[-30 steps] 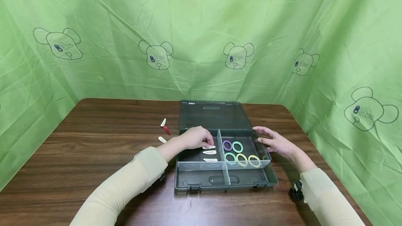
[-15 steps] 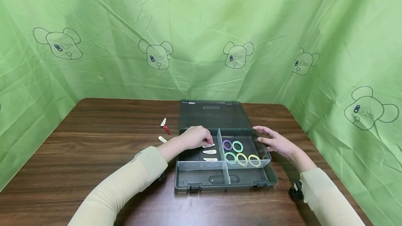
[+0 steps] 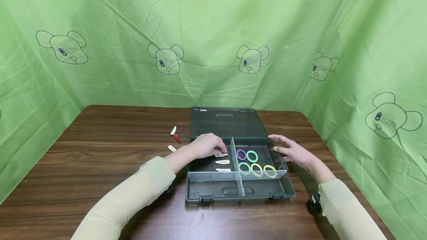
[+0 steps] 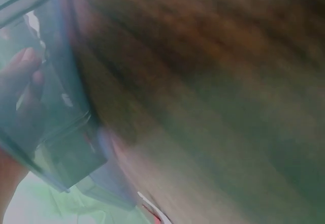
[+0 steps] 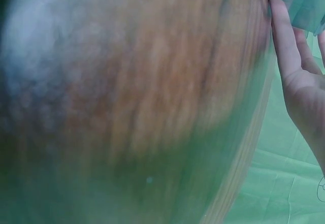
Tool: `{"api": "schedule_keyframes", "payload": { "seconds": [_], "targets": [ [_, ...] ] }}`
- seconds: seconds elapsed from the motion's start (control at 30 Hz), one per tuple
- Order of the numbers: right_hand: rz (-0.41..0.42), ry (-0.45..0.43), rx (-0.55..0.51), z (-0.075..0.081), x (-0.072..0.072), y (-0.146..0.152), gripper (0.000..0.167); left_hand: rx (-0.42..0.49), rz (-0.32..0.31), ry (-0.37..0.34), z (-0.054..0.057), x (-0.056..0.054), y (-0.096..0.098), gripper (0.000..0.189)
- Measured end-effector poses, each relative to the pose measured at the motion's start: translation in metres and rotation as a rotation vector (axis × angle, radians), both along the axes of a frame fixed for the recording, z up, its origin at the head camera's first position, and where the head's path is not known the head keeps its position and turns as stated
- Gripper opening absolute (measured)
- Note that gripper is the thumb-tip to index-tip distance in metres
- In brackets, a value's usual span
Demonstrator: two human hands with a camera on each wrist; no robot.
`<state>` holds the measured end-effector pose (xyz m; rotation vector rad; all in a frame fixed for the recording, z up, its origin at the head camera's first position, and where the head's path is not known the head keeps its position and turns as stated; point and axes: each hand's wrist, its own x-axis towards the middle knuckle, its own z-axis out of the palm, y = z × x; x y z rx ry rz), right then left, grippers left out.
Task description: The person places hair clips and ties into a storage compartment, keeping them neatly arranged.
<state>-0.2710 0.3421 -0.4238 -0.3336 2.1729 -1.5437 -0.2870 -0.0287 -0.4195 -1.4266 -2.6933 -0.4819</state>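
A smoky-grey divided box [image 3: 213,198] lies on the table with its lid [image 3: 227,123] folded back. My left hand [image 3: 206,146] reaches into the rear left compartment, fingers curled down and pinching a white snap hair clip [image 3: 221,155]. Nearer me in that compartment are two more white hair clips, one in the middle [image 3: 222,162] and one by the divider [image 3: 223,170]. My right hand [image 3: 296,153] rests at the box's right side with relaxed fingers; in the right wrist view a fingertip [image 5: 277,5] meets the box wall.
Purple, green and yellow hair ties, such as the purple ring [image 3: 241,154], lie in the rear right compartment. Left of the box on the wooden table [image 3: 100,158] are a red hair clip [image 3: 176,138] and two white ones. Green cloth [image 3: 207,29] hangs behind and beside the table.
My left fingers shift the white clip slightly within the compartment, and its tilt changes a little. The left forearm has drawn slightly left. My right hand stays in place.
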Motion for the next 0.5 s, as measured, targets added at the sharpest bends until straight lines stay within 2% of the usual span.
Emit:
{"api": "schedule_keyframes", "payload": {
  "seconds": [0.27,0.5],
  "targets": [
    [0.009,0.006,0.011,-0.001,-0.001,0.002,0.057,0.068,0.009,-0.105,0.013,0.004,-0.01,0.017],
    [0.002,0.003,0.018,-0.001,-0.002,0.002,0.057,0.131,-0.019,-0.17,0.025,0.01,-0.023,0.018]
  ]
}}
